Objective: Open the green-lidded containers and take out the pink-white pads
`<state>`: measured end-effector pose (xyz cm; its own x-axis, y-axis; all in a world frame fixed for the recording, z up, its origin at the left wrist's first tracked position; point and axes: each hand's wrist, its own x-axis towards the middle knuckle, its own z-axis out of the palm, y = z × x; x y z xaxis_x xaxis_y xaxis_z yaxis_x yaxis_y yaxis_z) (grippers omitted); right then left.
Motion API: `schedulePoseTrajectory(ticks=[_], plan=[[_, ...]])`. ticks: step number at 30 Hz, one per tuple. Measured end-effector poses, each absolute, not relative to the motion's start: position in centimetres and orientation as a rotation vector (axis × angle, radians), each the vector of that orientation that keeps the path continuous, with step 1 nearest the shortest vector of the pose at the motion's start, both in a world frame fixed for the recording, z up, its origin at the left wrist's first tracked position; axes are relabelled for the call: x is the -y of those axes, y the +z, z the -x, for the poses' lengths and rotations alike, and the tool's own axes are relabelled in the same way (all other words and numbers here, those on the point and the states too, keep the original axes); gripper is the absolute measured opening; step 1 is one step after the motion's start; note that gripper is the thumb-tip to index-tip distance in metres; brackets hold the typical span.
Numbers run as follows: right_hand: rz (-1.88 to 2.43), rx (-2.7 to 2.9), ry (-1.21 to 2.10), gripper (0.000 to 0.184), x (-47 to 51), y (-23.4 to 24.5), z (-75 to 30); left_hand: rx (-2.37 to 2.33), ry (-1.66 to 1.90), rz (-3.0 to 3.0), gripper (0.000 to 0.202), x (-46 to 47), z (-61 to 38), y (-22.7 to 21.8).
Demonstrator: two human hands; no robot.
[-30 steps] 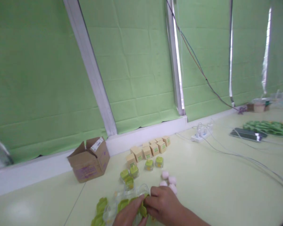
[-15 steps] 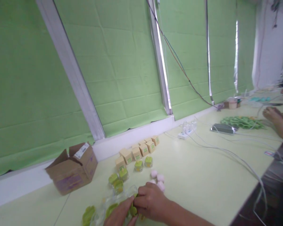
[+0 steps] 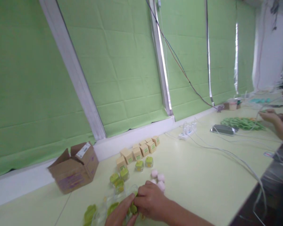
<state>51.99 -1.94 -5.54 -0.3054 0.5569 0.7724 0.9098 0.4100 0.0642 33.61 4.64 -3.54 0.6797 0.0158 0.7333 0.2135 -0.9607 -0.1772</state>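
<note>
Both my hands meet at the bottom of the view over a clear plastic bag point(image 3: 106, 205) of green lids. My right hand point(image 3: 152, 201) is closed in a pinch on a green lid point(image 3: 133, 208). My left hand point(image 3: 120, 215) lies against the same lid and the bag, fingers together. Small jars with green lids point(image 3: 119, 182) stand just beyond my hands, and pink round pieces point(image 3: 159, 180) lie by my right hand. A row of small tan boxes point(image 3: 138, 152) stands farther back.
An open cardboard box point(image 3: 73, 168) sits at the left by the white sill. A power strip point(image 3: 186, 133) with cables, a phone point(image 3: 223, 129) and a green pile point(image 3: 242, 123) lie to the right, where another person's hand point(image 3: 270, 116) works. The table edge drops off at lower right.
The view swung to the right, then steadied. My hands stayed on the lid and bag. The other person's hand at the right has lifted slightly.
</note>
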Motion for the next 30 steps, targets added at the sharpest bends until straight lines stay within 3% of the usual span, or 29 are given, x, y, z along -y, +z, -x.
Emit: schedulePoseTrajectory(ticks=[8,18,30], plan=[[1.229,1.964,-0.671,0.004,2.4,-5.3,-51.8,0.224,-1.149,2.655,0.038,-4.5,-33.6,-3.5],[1.233,1.936,-0.744,0.025,2.2,-5.1,-52.0,0.262,-1.167,2.726,0.039,-4.4,-33.3,-3.5],[1.256,2.042,-0.655,0.007,2.7,-5.2,-52.0,0.274,-1.248,2.765,0.039,-3.4,-33.6,-2.7]])
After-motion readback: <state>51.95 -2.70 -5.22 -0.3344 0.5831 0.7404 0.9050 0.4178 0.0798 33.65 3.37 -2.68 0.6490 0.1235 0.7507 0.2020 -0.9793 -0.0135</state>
